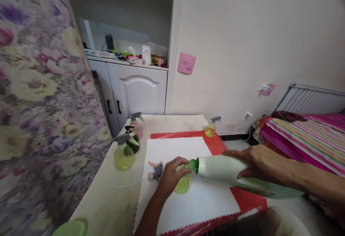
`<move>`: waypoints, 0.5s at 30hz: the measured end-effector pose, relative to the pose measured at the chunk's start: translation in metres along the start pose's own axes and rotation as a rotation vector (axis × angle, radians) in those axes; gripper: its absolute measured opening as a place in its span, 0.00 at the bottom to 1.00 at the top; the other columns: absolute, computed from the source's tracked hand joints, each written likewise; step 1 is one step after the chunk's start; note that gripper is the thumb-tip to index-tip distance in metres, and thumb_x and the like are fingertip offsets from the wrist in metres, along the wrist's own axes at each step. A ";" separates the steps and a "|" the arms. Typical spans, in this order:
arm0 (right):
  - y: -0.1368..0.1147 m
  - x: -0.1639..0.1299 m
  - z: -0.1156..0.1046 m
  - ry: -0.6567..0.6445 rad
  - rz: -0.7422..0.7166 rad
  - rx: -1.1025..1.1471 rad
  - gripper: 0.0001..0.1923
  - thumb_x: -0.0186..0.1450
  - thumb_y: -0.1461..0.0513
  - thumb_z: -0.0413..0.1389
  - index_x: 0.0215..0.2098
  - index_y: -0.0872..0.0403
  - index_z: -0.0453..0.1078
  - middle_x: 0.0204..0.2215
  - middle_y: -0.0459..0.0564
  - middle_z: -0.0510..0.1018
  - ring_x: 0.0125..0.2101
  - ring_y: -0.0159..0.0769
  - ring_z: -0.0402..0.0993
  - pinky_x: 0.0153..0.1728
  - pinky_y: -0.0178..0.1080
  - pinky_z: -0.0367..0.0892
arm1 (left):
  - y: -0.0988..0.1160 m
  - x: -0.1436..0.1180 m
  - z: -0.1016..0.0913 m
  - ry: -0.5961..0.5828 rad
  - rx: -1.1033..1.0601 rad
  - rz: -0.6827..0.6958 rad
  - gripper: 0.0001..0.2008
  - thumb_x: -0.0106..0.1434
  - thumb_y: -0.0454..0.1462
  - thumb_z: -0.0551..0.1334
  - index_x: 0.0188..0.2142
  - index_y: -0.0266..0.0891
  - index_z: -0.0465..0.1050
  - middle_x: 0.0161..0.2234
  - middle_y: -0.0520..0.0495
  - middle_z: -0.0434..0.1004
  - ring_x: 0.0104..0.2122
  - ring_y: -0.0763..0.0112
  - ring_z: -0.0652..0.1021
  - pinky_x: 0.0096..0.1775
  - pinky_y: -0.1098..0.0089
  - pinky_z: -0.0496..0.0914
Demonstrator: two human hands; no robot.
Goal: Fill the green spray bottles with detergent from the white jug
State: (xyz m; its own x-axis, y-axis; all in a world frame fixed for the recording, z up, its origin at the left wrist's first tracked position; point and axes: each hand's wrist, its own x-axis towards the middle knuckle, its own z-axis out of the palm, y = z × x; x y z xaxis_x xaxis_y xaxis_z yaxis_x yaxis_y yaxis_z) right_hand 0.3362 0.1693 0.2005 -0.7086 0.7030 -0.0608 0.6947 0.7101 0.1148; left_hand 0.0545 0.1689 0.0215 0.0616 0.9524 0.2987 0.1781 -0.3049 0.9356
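Observation:
My left hand (174, 175) is closed around the neck of a small see-through yellow-green spray bottle (183, 185) that stands without its top on a white sheet (199, 207). My right hand (250, 160) grips a large pale green jug (223, 169), tipped onto its side with its green spout (193, 164) at the small bottle's mouth. Whether liquid is flowing I cannot tell. Left of my left hand lies a grey and peach spray trigger head (155, 171), its thin tube stretching left across the table.
A yellow-green spray bottle (124, 157), a dark pump bottle (132, 143) and a pink spray bottle (137, 128) stand at the table's left edge. Another spray bottle (210, 130) stands back right on red plastic (217, 146). A green lid-like object (70, 228) is front left.

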 end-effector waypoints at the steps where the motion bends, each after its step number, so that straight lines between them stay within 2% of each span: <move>1: -0.001 0.000 -0.001 -0.017 0.007 0.011 0.29 0.60 0.54 0.61 0.59 0.43 0.63 0.29 0.48 0.84 0.29 0.44 0.81 0.26 0.36 0.61 | 0.001 0.000 0.000 0.000 0.006 0.000 0.07 0.54 0.36 0.66 0.35 0.43 0.77 0.37 0.50 0.78 0.41 0.63 0.76 0.47 0.64 0.66; 3: -0.002 0.000 -0.003 -0.056 0.022 0.036 0.29 0.61 0.54 0.60 0.59 0.44 0.63 0.30 0.50 0.84 0.30 0.45 0.81 0.27 0.36 0.62 | 0.002 -0.001 -0.001 -0.001 0.013 0.002 0.07 0.54 0.36 0.66 0.34 0.43 0.77 0.36 0.50 0.78 0.41 0.63 0.76 0.47 0.64 0.66; 15: -0.005 0.000 -0.007 -0.098 0.054 0.043 0.28 0.62 0.54 0.59 0.60 0.45 0.63 0.32 0.52 0.83 0.32 0.47 0.80 0.29 0.38 0.64 | 0.006 -0.001 0.000 0.005 0.015 -0.008 0.07 0.54 0.36 0.65 0.34 0.42 0.77 0.36 0.49 0.78 0.40 0.62 0.77 0.47 0.63 0.67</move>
State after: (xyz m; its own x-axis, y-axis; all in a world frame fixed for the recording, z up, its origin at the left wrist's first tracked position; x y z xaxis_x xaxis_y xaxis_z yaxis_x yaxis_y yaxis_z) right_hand 0.3316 0.1655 0.2068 -0.6555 0.7395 -0.1529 0.7379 0.6703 0.0784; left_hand 0.0558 0.1661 0.0272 0.0551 0.9548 0.2920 0.1935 -0.2971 0.9350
